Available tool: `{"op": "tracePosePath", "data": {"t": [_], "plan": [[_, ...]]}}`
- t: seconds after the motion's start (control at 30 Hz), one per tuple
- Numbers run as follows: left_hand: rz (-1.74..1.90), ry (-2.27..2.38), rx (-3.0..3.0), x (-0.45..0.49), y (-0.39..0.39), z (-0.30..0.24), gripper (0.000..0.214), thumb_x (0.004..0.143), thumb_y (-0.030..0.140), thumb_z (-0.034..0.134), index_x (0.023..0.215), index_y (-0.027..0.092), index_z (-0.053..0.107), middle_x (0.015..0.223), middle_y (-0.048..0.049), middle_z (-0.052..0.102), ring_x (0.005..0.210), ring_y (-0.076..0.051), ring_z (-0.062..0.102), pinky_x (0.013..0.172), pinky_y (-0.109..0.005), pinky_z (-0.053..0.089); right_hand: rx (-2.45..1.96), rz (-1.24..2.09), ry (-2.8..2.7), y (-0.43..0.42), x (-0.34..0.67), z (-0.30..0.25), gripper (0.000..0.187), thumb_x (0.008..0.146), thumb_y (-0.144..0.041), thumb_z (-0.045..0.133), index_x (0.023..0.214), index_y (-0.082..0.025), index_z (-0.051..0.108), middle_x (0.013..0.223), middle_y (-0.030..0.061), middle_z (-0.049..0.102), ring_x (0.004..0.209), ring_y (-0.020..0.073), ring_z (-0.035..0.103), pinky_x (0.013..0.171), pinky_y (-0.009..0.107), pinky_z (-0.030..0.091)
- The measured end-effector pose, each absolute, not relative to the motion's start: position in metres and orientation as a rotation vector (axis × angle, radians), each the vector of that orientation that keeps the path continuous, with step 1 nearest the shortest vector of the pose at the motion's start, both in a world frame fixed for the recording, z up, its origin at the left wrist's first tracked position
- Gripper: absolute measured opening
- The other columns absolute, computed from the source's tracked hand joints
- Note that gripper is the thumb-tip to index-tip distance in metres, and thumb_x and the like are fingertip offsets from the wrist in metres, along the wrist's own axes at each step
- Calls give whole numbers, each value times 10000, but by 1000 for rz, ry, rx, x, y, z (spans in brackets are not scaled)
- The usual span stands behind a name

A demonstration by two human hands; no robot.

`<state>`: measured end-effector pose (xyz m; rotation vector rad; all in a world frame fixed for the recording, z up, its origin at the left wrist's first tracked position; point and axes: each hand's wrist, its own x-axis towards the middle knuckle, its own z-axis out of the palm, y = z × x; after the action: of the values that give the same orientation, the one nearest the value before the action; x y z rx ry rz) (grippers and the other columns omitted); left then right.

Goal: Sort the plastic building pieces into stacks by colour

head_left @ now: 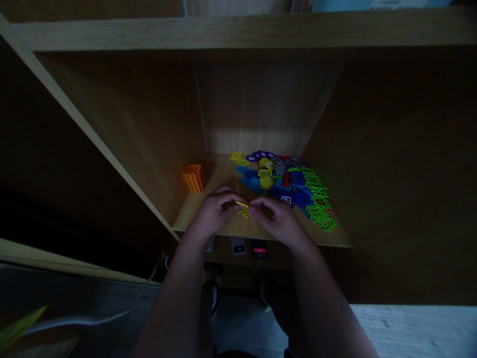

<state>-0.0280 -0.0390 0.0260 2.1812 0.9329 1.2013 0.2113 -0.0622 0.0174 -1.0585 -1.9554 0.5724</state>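
Between my two hands, near the front of the wooden shelf (219, 226), are yellow interlocking plastic tiles (244, 211) with notched edges. The fingers of my left hand (218, 206) pinch them from the left. My right hand (274, 216) grips them from the right with thumb and fingertips. Part of the yellow tiles is hidden by the fingers. Behind my right hand spreads a pile of similar notched tiles in blue (298, 194), green (318, 191), yellow, purple, grey and red. An orange stack of tiles (194, 178) stands upright at the left, apart from my hands.
Wooden side walls and a back panel (257, 104) enclose the shelf. An upper shelf edge (238, 34) crosses above. Below lie a device with a lit screen (238, 247) and a dark one with a red display (260, 249). A pale cable (122, 313) runs at lower left.
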Motion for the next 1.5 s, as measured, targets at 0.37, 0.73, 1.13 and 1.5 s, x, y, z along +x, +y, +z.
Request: {"op": "tracePosePath", "data": {"t": [0.37,0.73,1.13,1.5], "plan": [[1150,943,2183,-28,-39,28,140,960,116,662,972,213,763,997,-59,759,969,-198,718,858,-315,539,-976,669,-1969,-60,211,17,118,1044,-333,660,1092,-308,764,1152,19,824,1054,235,773,925,380,586],[1174,911,2143,-26,-40,27,182,936,70,650,1000,209,749,1053,-61,756,1001,-189,725,881,-306,561,-988,632,-1957,-59,211,17,89,1021,-344,718,1082,-289,750,1097,29,796,1032,230,749,925,378,569],[1097,1331,2043,-23,-39,25,211,916,101,577,1029,197,727,945,-18,783,863,-168,730,812,-282,543,-1213,232,-2113,-61,206,13,148,969,-341,800,1041,-242,715,1073,71,756,1052,287,698,963,434,538],[991,1269,2040,-26,-40,23,162,928,183,599,922,207,758,857,1,775,799,-165,715,741,-273,507,-1240,198,-2151,-59,207,12,101,969,-238,775,1051,-249,716,1113,69,787,1067,288,699,975,437,531]]}}
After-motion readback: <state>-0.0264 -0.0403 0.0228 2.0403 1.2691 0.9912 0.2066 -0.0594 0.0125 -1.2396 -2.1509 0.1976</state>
